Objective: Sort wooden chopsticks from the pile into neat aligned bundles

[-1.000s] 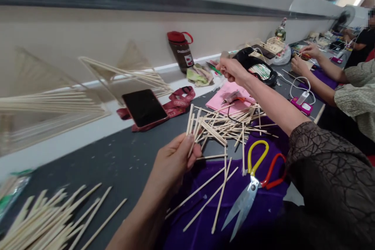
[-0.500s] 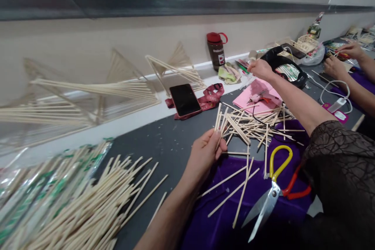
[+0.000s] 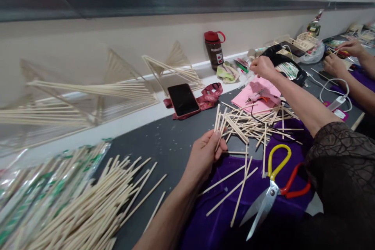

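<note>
Several thin wooden sticks (image 3: 220,120) stand up out of my left hand (image 3: 205,151), whose fingers are closed round their lower ends. Stretched across the table, my right hand (image 3: 263,68) is above clear plastic (image 3: 246,79) by the pens (image 3: 241,65). Its fingers are bent together; what they grip, if anything, is hidden. Just beyond my left hand lies a loose heap of short sticks (image 3: 258,123). Under my right forearm a pink glue gun (image 3: 260,97) rests on pink paper (image 3: 243,97). Open scissors (image 3: 272,192) with yellow and red handles lie on purple cloth (image 3: 222,203).
Long sticks (image 3: 96,203) and plastic-wrapped packs (image 3: 55,187) fill the near left. A phone (image 3: 183,99) lies on a red lanyard (image 3: 209,97). Stick frames (image 3: 96,86) and a bottle (image 3: 215,50) line the wall. A co-worker's hands (image 3: 336,64) are at far right.
My right hand has shifted slightly, uncovering more of the clear plastic below it. My left hand keeps its hold on the sticks. The whole view has moved a little.
</note>
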The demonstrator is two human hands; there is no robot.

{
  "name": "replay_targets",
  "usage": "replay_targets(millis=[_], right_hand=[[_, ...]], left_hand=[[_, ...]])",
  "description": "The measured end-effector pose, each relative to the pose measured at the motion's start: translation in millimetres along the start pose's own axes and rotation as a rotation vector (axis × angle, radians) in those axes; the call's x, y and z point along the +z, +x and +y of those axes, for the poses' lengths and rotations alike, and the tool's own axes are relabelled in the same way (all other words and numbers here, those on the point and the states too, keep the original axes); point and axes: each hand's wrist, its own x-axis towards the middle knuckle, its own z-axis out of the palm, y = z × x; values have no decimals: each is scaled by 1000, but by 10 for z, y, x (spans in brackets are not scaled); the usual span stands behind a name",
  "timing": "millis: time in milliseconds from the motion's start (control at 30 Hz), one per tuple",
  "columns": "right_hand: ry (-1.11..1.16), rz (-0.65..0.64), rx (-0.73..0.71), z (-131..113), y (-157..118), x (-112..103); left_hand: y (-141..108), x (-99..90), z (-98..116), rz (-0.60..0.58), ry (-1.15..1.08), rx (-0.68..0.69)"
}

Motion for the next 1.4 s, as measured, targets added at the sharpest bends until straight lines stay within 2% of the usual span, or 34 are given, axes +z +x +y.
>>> replay_targets(millis=[100, 167, 300, 367, 467, 667, 800, 900, 1000, 1133, 1300, 1400], right_hand=[[-8, 12, 30, -124, -149, -43], [100, -27, 3, -261, -310, -67], [530, -268, -106, -641, -742, -98], [634, -362, -119, -822, -926, -92], [751, -428, -109, -989, -1072, -42], [981, -553, -113, -1017, -1145, 100], [992, -501, -108, -1017, -1205, 149], [919, -412, -82, -1014, -1221, 180], [878, -381, -111, -1001, -1216, 233], [953, -401, -96, -1005, -1229, 283], [1167, -504, -58, -1021, -1256, 270], [1187, -501, -17, -1025, -1260, 261]], left_hand=[[-11, 28, 28, -7, -131, -44], [-15, 35, 51, -24, -204, -78], [-12, 31, 98, -26, -293, -146], [-14, 31, 118, -14, -320, -170], [-28, 41, 135, -10, -346, -176], [-56, 70, 84, -42, -326, -155], [-59, 85, 55, -51, -299, -163], [-49, 86, 52, -9, -295, -147], [-33, 77, 43, 32, -289, -129], [-17, 58, 29, 63, -282, -65], [-12, 38, 51, 117, -268, 3], [-11, 28, 56, 116, -229, 27]])
